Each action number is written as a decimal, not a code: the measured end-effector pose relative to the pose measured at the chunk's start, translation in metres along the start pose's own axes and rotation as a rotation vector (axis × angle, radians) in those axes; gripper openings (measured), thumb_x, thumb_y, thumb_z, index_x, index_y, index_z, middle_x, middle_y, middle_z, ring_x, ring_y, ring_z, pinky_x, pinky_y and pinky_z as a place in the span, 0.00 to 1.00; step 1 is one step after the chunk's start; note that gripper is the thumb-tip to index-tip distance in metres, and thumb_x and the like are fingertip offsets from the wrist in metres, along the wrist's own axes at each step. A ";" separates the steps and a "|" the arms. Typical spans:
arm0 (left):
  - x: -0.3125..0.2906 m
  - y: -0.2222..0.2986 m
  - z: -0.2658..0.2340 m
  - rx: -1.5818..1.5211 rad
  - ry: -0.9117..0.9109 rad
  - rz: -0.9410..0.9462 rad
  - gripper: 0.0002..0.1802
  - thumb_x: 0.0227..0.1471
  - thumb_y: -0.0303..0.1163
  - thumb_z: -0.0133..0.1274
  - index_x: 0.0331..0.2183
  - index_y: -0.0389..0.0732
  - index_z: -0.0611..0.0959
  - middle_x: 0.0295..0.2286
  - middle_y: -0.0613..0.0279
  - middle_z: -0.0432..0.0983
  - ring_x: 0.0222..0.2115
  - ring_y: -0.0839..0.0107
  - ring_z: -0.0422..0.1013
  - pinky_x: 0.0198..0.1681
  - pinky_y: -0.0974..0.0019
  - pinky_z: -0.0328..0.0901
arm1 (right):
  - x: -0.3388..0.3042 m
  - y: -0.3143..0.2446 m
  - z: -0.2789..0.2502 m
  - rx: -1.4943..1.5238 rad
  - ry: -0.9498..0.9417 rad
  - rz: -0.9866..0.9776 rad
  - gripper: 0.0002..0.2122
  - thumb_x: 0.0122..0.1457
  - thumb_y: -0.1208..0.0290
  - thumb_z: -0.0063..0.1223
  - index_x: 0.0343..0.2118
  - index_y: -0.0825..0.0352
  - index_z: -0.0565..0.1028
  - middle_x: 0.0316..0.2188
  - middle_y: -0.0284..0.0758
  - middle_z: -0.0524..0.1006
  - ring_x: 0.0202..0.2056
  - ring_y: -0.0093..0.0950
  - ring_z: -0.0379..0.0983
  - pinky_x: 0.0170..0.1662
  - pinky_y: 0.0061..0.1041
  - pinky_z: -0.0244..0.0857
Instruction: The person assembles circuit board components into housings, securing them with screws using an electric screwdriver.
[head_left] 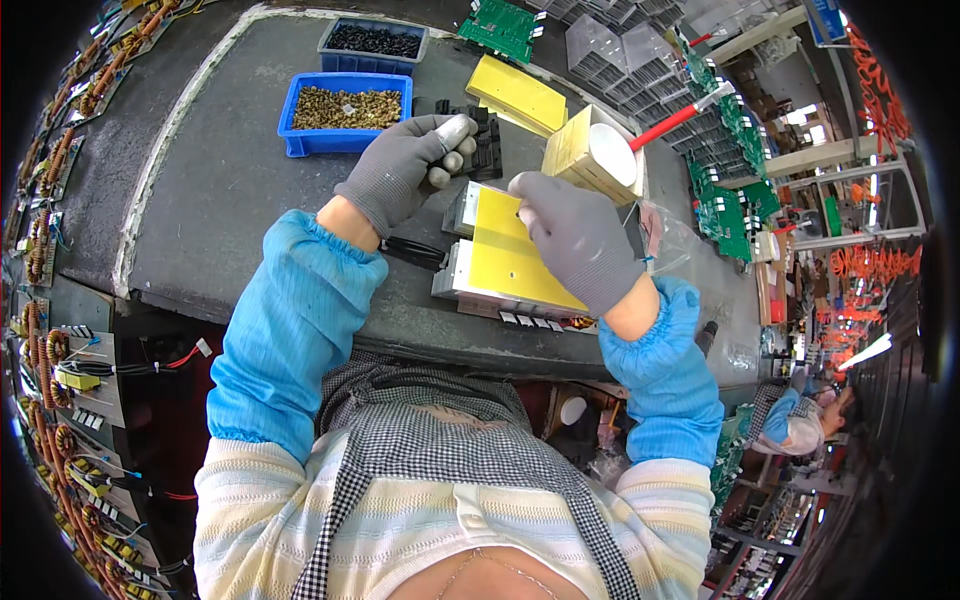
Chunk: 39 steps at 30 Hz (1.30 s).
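Note:
My left hand (pixel 405 165), in a grey glove, is closed, its thumb over curled fingers. Black slotted plastic parts (pixel 486 145) lie right beside its fingertips; I cannot tell whether it touches them or what its fingers hold. My right hand (pixel 580 235), also gloved in grey, hovers above a yellow sheet (pixel 510 250) with its thumb and fingers pinched together. Anything in that pinch is too small to make out. The yellow sheet lies on a silver metal housing (pixel 455 270) near the table's front edge, and black cables (pixel 415 250) come out of its left side.
A blue bin of small brass-coloured parts (pixel 345 106) and another of black pieces (pixel 372 42) stand far left. Yellow sheets (pixel 517 92) lie behind a wooden box with a white cup (pixel 610 150) and red-handled brush (pixel 665 125). Green circuit boards (pixel 722 215) stand right; a co-worker (pixel 795 420) sits beyond.

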<state>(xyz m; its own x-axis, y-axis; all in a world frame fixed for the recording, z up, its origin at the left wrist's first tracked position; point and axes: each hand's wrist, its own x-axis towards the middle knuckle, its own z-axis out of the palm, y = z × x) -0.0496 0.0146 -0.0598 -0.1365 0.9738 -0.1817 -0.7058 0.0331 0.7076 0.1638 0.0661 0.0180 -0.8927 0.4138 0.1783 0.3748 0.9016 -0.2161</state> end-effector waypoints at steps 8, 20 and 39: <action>-0.001 0.006 0.000 -0.193 -0.128 -0.172 0.17 0.65 0.47 0.49 0.39 0.42 0.75 0.26 0.75 0.67 0.17 0.92 0.57 0.13 0.88 0.55 | 0.009 0.000 -0.015 0.162 0.059 0.037 0.13 0.57 0.78 0.56 0.46 0.65 0.75 0.34 0.41 0.81 0.36 0.39 0.80 0.38 0.33 0.73; -0.011 0.007 -0.003 0.023 -0.189 -0.058 0.20 0.65 0.52 0.49 0.33 0.44 0.76 0.22 0.77 0.65 0.15 0.90 0.55 0.15 0.85 0.49 | 0.067 -0.025 0.009 0.180 0.364 -0.153 0.15 0.58 0.78 0.57 0.48 0.64 0.75 0.33 0.39 0.80 0.36 0.37 0.80 0.37 0.31 0.74; -0.005 0.008 0.000 -0.120 0.042 0.029 0.20 0.64 0.20 0.38 0.56 0.25 0.65 0.47 0.45 0.72 0.46 0.60 0.75 0.47 0.72 0.77 | -0.044 0.031 -0.016 0.269 0.109 0.340 0.12 0.58 0.81 0.54 0.45 0.69 0.73 0.30 0.37 0.78 0.34 0.27 0.77 0.39 0.25 0.71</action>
<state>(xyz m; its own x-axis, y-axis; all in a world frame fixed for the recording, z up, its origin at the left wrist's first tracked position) -0.0546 0.0102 -0.0533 -0.1855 0.9635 -0.1930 -0.7787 -0.0243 0.6270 0.2189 0.0777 0.0192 -0.6932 0.7047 0.1511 0.5511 0.6534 -0.5190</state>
